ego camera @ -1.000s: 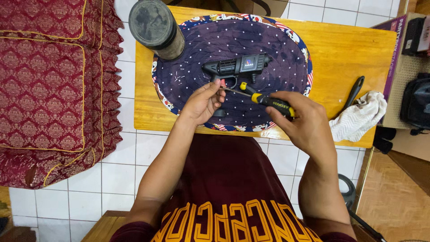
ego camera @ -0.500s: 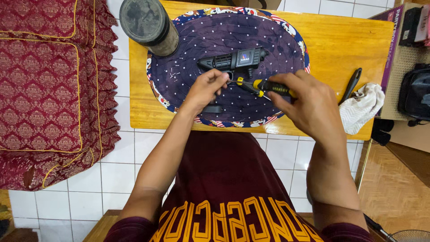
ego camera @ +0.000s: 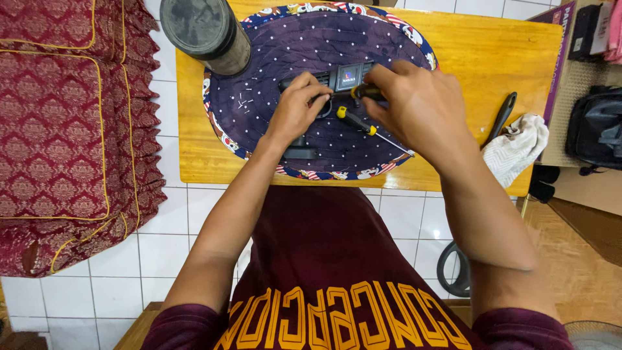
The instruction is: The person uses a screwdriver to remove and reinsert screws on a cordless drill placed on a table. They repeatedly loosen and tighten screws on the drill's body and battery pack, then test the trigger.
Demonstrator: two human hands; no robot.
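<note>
1. Starting at the left edge of the view, a dark red patterned cloth (ego camera: 58, 123) with gold piping lies on the white tiled floor, clear of the wooden table (ego camera: 194, 149).
2. A dark round jar (ego camera: 204, 32) stands at the table's far left corner, just touching the rim of the round purple dotted mat (ego camera: 259, 84) that covers the middle of the table.
3. The left hand (ego camera: 295, 107) rests on the mat with its fingers curled, pressing on the left end of the small black device (ego camera: 337, 81), which lies near the mat's far edge.
4. A square label (ego camera: 348, 76), dark with a light border, sits on the device's top face.
5. A spare yellow-and-black screwdriver (ego camera: 363, 126) lies loose on the mat below the device.
6. The right hand (ego camera: 414, 100) pinches a second yellow-tipped screwdriver (ego camera: 361, 93) against the device; its tip is hidden.
7. Tiny pale bits (ego camera: 245, 102), perhaps screws, lie on the mat's left part, so some loosening looks done; the device appears closed still.
8. At the table's right edge lie a black tool (ego camera: 502, 116) and a white rag (ego camera: 518, 146); a purple box edge (ego camera: 560, 58) stands beyond.
</note>
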